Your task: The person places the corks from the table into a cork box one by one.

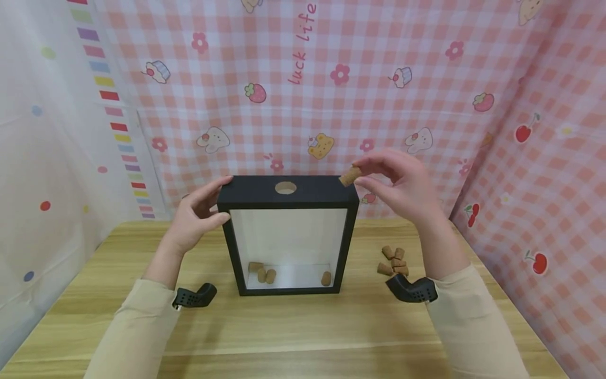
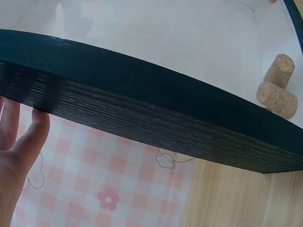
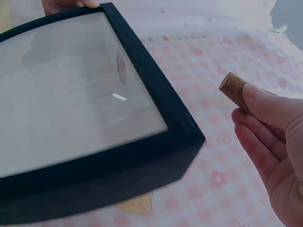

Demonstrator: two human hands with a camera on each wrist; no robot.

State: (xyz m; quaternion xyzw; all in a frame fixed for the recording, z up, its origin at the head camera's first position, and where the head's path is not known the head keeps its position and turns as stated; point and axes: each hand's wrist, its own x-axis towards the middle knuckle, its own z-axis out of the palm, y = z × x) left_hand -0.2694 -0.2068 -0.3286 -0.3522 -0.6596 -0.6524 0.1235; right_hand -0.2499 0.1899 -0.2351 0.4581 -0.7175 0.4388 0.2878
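Observation:
A black shadow box frame (image 1: pixel 289 192) with a clear front and a round hole (image 1: pixel 286 188) in its top stands upright on the table. My left hand (image 1: pixel 194 213) grips its upper left edge, thumb at the front and fingers towards the back. Between thumb and fingers, my right hand (image 1: pixel 400 184) pinches a cork (image 1: pixel 350 176) near the box's top right corner, to the right of the hole. In the right wrist view the cork (image 3: pixel 234 91) is apart from the box. Several corks (image 1: pixel 270 276) lie inside on the white bottom.
A small pile of corks (image 1: pixel 395 260) lies on the wooden table (image 1: pixel 284 337) to the right of the box, near my right forearm. Behind hangs a pink checked curtain (image 1: pixel 303 105) with printed figures. Each wrist carries a black camera mount (image 1: pixel 412 289).

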